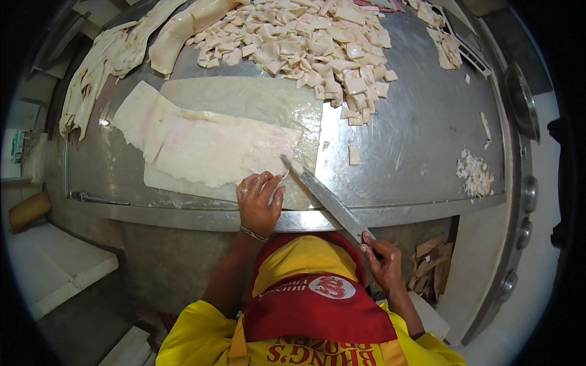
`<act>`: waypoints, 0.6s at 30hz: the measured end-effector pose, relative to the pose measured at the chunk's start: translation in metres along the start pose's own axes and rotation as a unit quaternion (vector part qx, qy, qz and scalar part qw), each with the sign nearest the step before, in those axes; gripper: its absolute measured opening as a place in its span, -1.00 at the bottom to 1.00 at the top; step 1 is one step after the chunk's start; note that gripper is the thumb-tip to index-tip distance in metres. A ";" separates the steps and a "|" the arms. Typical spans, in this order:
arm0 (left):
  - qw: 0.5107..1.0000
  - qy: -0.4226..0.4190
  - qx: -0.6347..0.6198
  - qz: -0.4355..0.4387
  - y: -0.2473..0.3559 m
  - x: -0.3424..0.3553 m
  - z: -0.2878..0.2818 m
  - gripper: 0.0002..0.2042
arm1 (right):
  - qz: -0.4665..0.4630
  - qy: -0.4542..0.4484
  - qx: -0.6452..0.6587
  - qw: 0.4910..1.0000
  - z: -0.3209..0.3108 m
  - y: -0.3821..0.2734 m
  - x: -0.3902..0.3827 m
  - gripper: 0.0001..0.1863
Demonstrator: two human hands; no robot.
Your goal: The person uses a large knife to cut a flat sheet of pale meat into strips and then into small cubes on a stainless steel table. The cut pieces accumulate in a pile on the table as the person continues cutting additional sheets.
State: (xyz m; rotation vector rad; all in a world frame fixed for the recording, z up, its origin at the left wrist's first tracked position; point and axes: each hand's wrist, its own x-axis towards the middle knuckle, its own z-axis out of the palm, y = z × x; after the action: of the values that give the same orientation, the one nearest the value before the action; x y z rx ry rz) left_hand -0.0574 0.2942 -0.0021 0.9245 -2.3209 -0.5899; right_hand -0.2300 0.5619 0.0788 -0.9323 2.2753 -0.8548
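Note:
My right hand is closed round the handle end of a long, flat-bladed knife. The blade slants up and left, its tip close to the near right end of a wide sheet of pale skin. That sheet lies flat on a translucent cutting board. My left hand is at the near edge of the board, fingers bent, wearing a ring and a bracelet. A thin whitish strip shows at its fingertips, seemingly pinched near the knife tip.
Many cut pale pieces are heaped at the back of the steel table. Larger skin sheets hang together at the far left. One loose square lies right of the board. White scraps are piled near the right edge, beside a metal bowl.

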 end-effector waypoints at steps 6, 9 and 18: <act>0.999 0.028 0.019 0.015 0.005 -0.003 0.011 -0.77 | -0.004 -0.048 -0.002 0.999 -0.009 0.005 0.005 -0.73; 1.000 0.026 0.016 0.006 0.008 -0.001 0.010 -0.79 | -0.020 -0.040 -0.019 0.999 -0.007 0.007 0.006 -0.72; 1.000 0.014 -0.013 -0.003 0.008 0.004 0.010 -0.77 | -0.049 0.039 -0.001 0.998 0.017 0.016 0.030 -0.67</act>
State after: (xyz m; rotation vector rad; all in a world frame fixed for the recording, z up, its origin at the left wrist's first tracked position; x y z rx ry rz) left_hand -0.0702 0.2980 -0.0035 0.9227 -2.2808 -0.6048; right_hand -0.2435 0.5425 0.0491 -1.0357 2.3132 -0.9465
